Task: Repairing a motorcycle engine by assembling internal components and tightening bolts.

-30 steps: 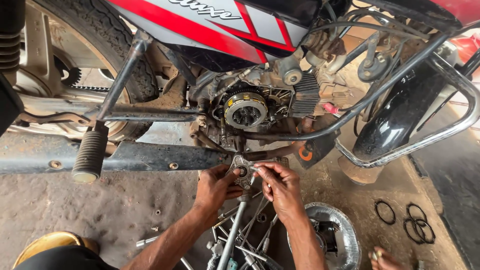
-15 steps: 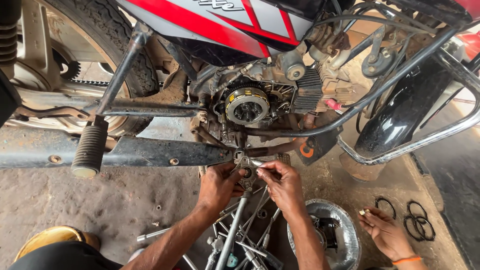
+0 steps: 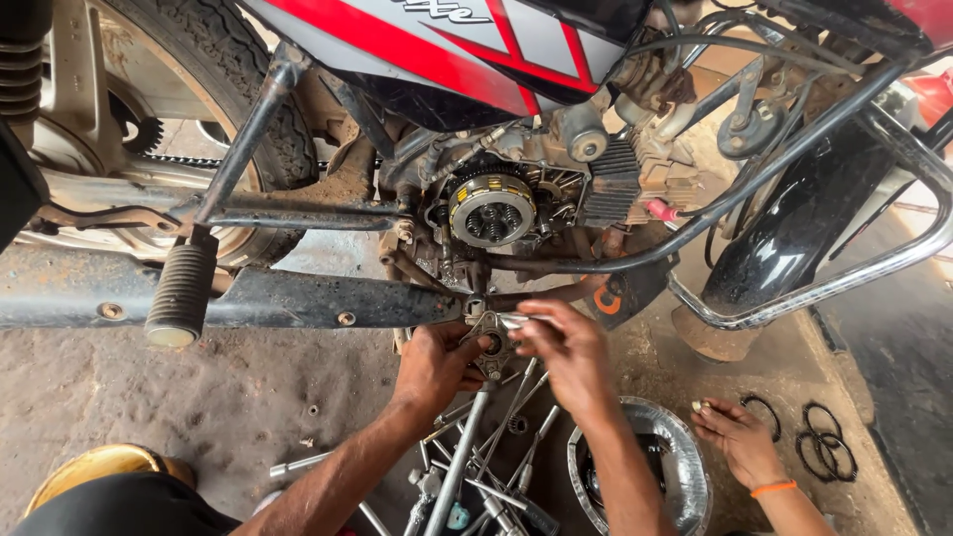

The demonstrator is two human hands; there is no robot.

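While the left hand point(image 3: 437, 362) clamps a greasy triangular metal bracket point(image 3: 490, 340) under the engine, the right hand point(image 3: 566, 352), at 3 o'clock of it, pinches a shiny steel pin point(image 3: 514, 321). At 12 o'clock sits the round ribbed clutch point(image 3: 491, 209).

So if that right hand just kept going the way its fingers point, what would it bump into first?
The right hand points left, so it would probably first meet the small metal bracket it already touches, with the left hand just behind; depth is unclear.
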